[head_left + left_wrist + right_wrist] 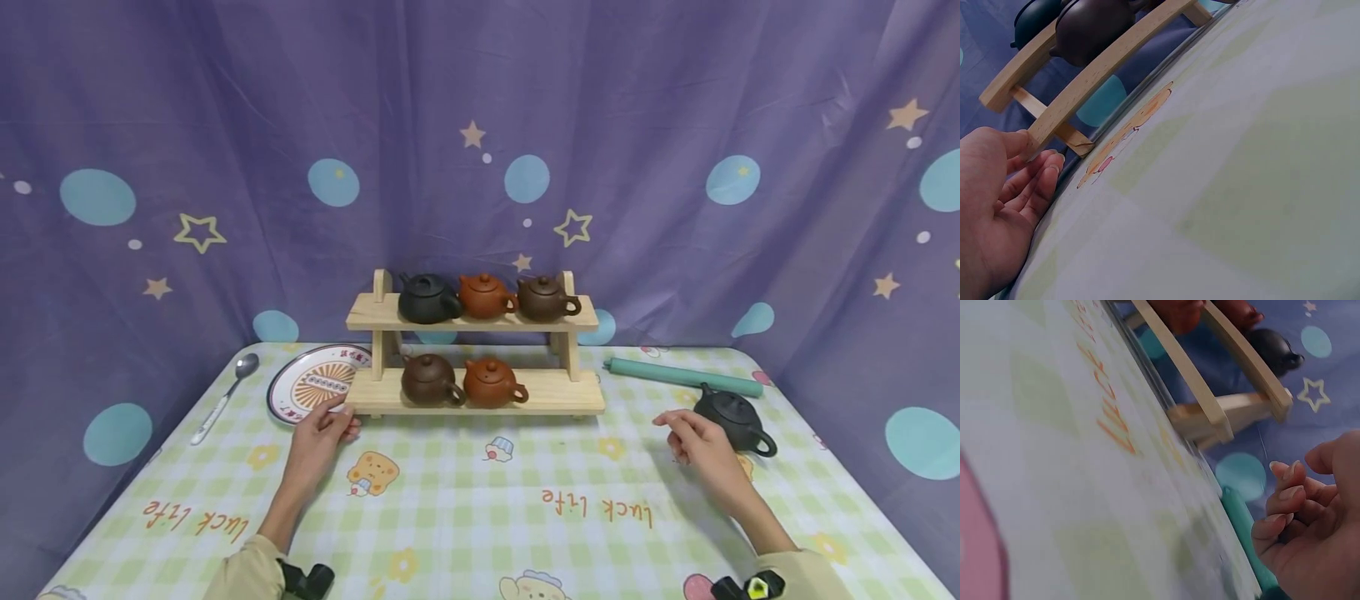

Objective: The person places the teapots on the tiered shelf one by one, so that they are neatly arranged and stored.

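A two-tier wooden display shelf point(551, 398) stands at the back middle of the table. My left hand point(318, 442) pinches the left end of its lower board, thumb above and fingers below, as the left wrist view shows. The upper board carries a black teapot point(426, 300), a reddish-orange teapot point(483, 298) and a dark brown teapot point(543, 300). Below them sit a brown teapot point(429, 382) and another reddish-orange teapot point(491, 385). Over the right side hangs my right hand point(701, 454), fingers loosely curled and holding nothing. Just beyond it is another black teapot point(735, 417) on the table.
Left of the shelf lies a patterned plate point(281, 392), with a spoon point(223, 404) farther left. A rolled green cylinder point(675, 375) rests at the back right, behind the black teapot. A checked cloth point(465, 542) covers the table, and a purple curtain point(637, 100) hangs behind.
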